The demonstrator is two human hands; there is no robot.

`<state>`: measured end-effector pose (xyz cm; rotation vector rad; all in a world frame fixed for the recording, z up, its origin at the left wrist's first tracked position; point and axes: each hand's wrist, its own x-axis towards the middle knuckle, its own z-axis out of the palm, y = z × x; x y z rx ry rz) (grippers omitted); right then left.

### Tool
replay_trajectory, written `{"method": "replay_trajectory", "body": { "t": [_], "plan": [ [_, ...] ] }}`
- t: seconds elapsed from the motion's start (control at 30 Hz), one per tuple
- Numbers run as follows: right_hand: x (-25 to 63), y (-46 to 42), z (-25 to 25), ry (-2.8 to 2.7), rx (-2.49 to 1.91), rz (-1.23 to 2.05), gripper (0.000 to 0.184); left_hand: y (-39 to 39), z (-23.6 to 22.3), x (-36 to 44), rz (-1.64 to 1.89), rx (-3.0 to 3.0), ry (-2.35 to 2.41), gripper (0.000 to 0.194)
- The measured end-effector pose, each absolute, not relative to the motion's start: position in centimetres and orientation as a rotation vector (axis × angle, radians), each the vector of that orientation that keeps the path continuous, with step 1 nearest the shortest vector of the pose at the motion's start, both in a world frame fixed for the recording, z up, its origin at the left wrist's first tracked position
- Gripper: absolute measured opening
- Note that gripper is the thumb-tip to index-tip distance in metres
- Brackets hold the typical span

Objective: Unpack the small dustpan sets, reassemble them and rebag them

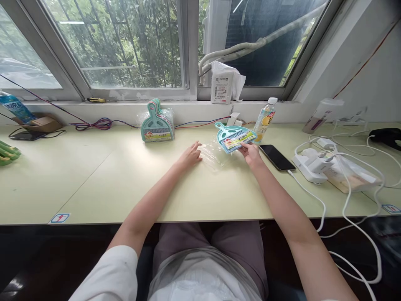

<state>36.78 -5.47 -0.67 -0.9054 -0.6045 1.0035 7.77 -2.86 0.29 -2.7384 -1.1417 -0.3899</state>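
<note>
My right hand (251, 154) grips the lower edge of a teal mini dustpan and brush set (235, 137) with a printed label, tilted above the table. Beneath it a clear plastic bag (214, 158) lies crumpled on the tabletop. At the bag's left edge my left hand (190, 156) rests low over the table, fingers apart and slightly bent, holding nothing that I can see. Whether its fingertips touch the film, I cannot tell. Further back on the left, a stack of similar dustpan sets (157, 121) stands upright against the wall below the window, with clear wrapping around it.
Right of my right hand are a drink bottle (265, 119), a black phone (277, 157) on a cable, and a white power strip (310, 167) amid loose cords. A white package (223, 85) stands on the sill. A cardboard box (44, 122) sits at far left.
</note>
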Motion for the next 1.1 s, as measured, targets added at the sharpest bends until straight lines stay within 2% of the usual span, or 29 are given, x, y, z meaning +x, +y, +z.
{"method": "replay_trajectory", "body": {
  "t": [0.1,0.23,0.47,0.67,0.83,1.1],
  "plan": [
    [36.7,-5.6,-0.6,-0.608,-0.922,0.996,0.035,-3.0,0.1,7.9,-0.231,-2.71,-1.326,0.027],
    [36.7,-5.5,-0.6,-0.627,-0.935,0.985,0.036,-2.6,0.1,8.1,-0.146,-2.613,-1.403,0.022],
    [37.1,-5.5,-0.4,-0.705,-0.927,1.066,0.031,-1.7,-0.1,7.5,-0.261,-2.507,-1.426,0.022],
    [36.8,-6.3,0.5,-0.934,-0.954,1.282,0.027,-1.0,0.0,6.3,-0.329,-2.385,-1.728,0.028],
    [35.9,-6.6,0.8,-1.075,-1.001,1.425,0.032,-1.3,0.7,5.9,-0.485,-2.273,-1.851,0.033],
    [34.8,-6.1,0.0,-0.888,-1.089,1.241,0.025,-1.8,0.8,6.0,-0.656,-2.205,-1.687,0.033]
  ]
}}
